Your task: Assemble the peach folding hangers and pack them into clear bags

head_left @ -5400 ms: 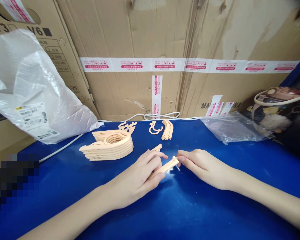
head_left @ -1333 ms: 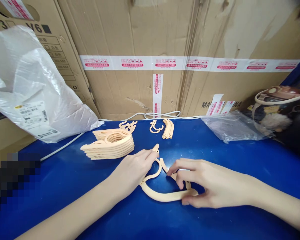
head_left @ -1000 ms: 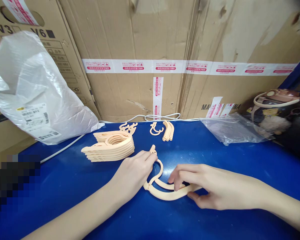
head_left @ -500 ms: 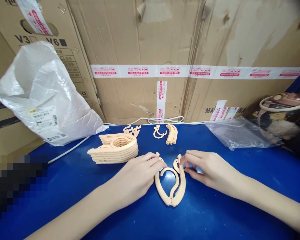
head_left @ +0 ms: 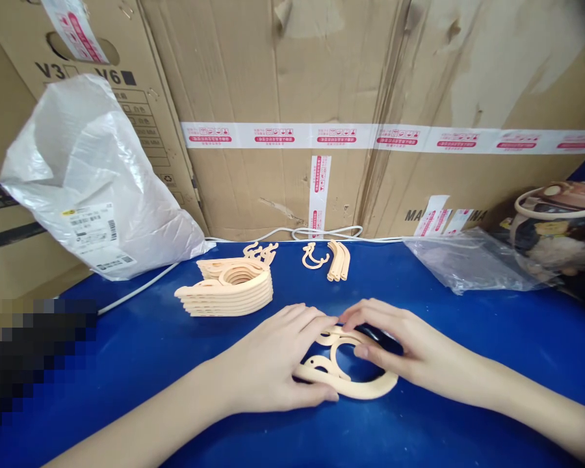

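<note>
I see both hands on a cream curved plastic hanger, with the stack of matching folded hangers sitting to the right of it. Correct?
Not quite. The stack of cream folded plastic hangers sits to the left of the cream curved plastic hanger, not the right, as the head view shows. Both the left hand and right hand are on that hanger.

Bare forearms [head_left: 160,413], slim, tapering to wrists [head_left: 219,385]; left hand [head_left: 277,361], right hand [head_left: 412,341] bare too; fingers [head_left: 373,314] slender.

That cream folding hanger [head_left: 358,389]'s approx. flat, arms folded in, hook curled btwn 'em; tips at L hand [head_left: 273,361], bend by R hand [head_left: 412,344].
</note>
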Available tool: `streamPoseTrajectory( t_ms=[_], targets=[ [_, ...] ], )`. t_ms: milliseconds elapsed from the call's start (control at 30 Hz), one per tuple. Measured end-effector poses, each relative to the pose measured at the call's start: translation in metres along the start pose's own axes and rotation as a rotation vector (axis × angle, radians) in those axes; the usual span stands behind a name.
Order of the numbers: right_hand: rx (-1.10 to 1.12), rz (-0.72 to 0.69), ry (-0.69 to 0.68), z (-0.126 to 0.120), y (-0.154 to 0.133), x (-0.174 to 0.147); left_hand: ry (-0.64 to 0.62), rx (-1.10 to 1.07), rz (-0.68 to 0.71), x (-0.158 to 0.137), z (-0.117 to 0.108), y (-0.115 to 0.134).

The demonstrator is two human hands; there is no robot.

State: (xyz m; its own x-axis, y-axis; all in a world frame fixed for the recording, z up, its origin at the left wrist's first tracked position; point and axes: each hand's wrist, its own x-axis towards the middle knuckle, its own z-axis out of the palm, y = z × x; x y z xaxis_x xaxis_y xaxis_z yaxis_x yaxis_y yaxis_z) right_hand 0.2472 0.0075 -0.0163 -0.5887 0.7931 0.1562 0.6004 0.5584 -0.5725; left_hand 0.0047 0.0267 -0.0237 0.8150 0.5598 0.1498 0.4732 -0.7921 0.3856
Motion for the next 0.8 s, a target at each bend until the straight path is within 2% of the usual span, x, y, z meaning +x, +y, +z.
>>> streamPoseTrajectory(
  t_ms=[67, 167, 300, 400, 800],
  targets=[
    [-0.011, 0.127, 0.067, 0.000, 0.006, 0.001, 0.034, 0.018, 0.003, 0.001, 0.000, 0.001],
    [0.151, 0.280, 0.032, -0.003, 0.015, 0.003, 0.125, 0.083, 0.019, 0.001, 0.000, 0.001],
    [0.591, 0.309, -0.067, -0.006, 0.017, 0.008, 0.233, 0.172, 0.055, -0.001, -0.001, 0.000],
    [0.749, 0.335, -0.084, -0.005, 0.015, 0.008, 0.222, 0.204, 0.066, -0.001, -0.002, 0.001],
    [0.812, 0.335, -0.079, 0.001, 0.009, 0.009, 0.178, 0.260, 0.075, 0.001, 0.000, 0.002]
  ],
)
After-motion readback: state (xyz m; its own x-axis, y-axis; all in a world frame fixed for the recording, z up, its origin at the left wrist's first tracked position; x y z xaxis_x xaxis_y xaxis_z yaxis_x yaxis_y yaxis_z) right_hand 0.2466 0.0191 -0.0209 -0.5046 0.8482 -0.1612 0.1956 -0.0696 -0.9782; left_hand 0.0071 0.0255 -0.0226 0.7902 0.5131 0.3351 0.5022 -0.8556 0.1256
